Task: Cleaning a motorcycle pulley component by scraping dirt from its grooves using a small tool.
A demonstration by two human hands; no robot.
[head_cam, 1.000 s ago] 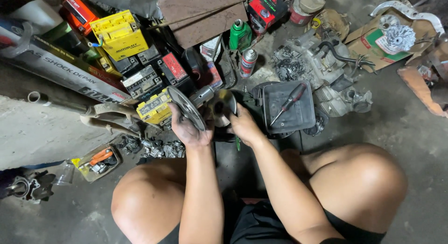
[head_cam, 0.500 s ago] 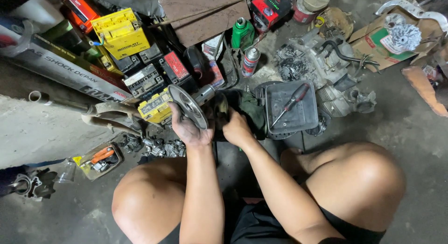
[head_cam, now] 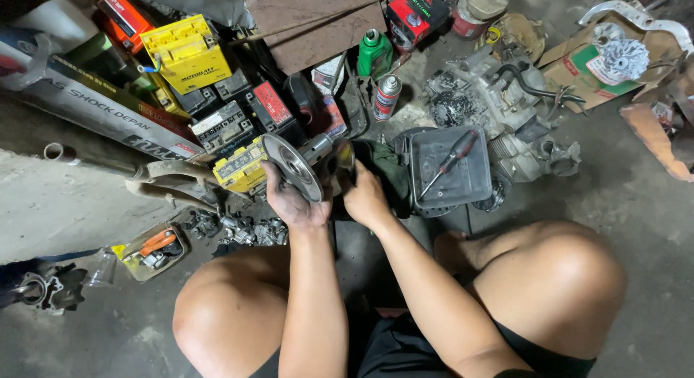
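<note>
Pulley disc (head_cam: 291, 166) off the engine (head_cam: 520, 125), held above the floor | left hand (head_cam: 289, 201) closed round its rim | right hand (head_cam: 363, 197) gripping its hub end | screwdriver (head_cam: 452, 160) lies in tray (head_cam: 473, 183), untouched

floor (head_cam: 636, 226): bare grey concrete, stained, dusty
slab (head_cam: 50, 204): pale concrete ledge, far left
light: dim, shadows at the edges

I see a silver-grey metal disc (head_cam: 293, 166) in my grease-darkened left hand (head_cam: 289, 201). Towards the floor's far-left corner sits a yellow battery (head_cam: 186, 53) beside an orange box (head_cam: 123, 13). A green bottle (head_cam: 374, 53), a red-handled screwdriver (head_cam: 452, 160) on a dark grey tray (head_cam: 450, 170).
</note>
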